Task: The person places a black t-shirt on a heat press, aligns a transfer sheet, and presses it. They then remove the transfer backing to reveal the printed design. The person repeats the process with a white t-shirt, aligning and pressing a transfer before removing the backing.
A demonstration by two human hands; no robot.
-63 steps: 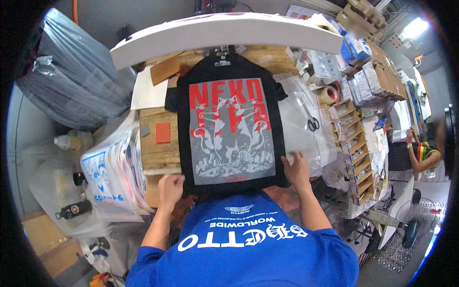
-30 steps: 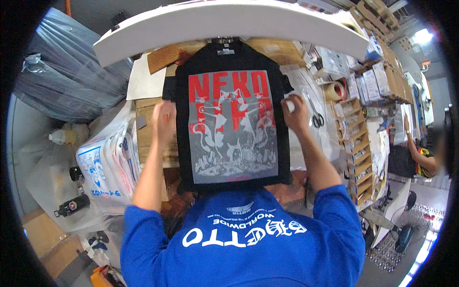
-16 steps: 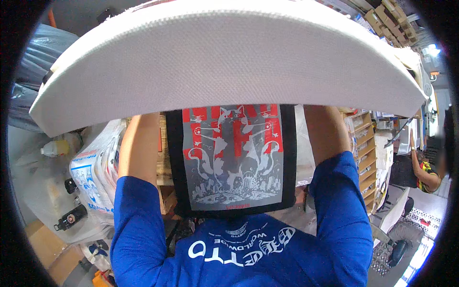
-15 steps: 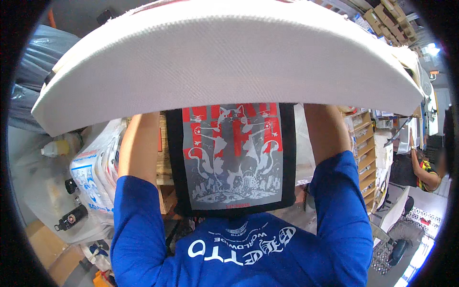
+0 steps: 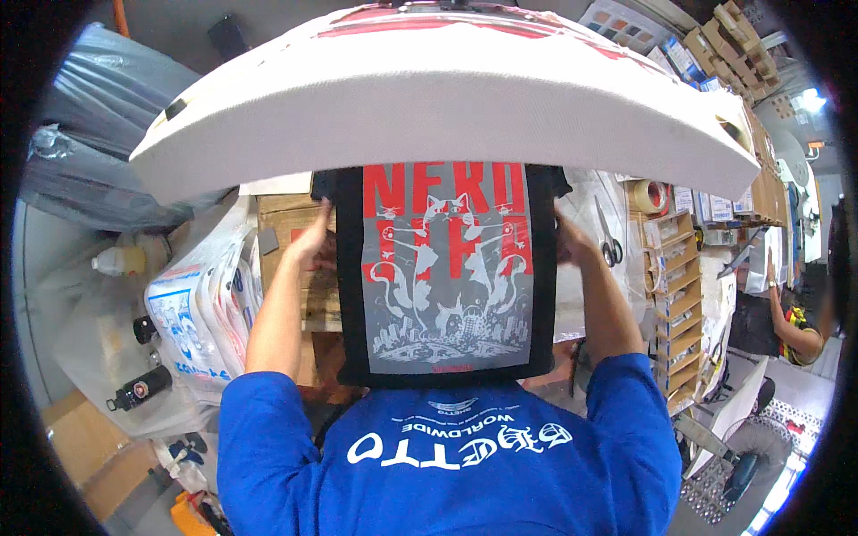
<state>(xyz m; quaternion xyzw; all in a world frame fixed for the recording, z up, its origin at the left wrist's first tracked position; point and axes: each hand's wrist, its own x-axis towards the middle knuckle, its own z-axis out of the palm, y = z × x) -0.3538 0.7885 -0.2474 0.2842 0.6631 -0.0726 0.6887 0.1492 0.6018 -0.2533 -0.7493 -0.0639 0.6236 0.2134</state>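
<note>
A black T-shirt (image 5: pixel 543 322) lies spread before me, its front carrying a large grey, white and red cat print (image 5: pixel 447 295). My left hand (image 5: pixel 315 239) is at the shirt's left edge, below the sleeve, with its fingers curled against the cloth. On the opposite edge my right hand (image 5: pixel 569 237) has hold of the black fabric in the same way. Some fingertips of both hands are hidden by the shirt. A curved white fabric brim (image 5: pixel 447 125) covers the top of the view and hides the shirt's collar end.
Scissors (image 5: pixel 609 237) and a tape roll (image 5: pixel 645 196) lie right of the shirt, near a slotted wooden rack (image 5: pixel 677 313). Plastic-wrapped printed goods (image 5: pixel 192 322), a black bottle (image 5: pixel 140 389) and a jug (image 5: pixel 130 261) are at left. A co-worker's arm (image 5: pixel 776 299) shows at far right, above a fan (image 5: pixel 746 469).
My hands have come out from behind the white brim, drawn back toward me along the shirt's sides. The brim has shifted up in view, uncovering more of the print, the scissors and the tape.
</note>
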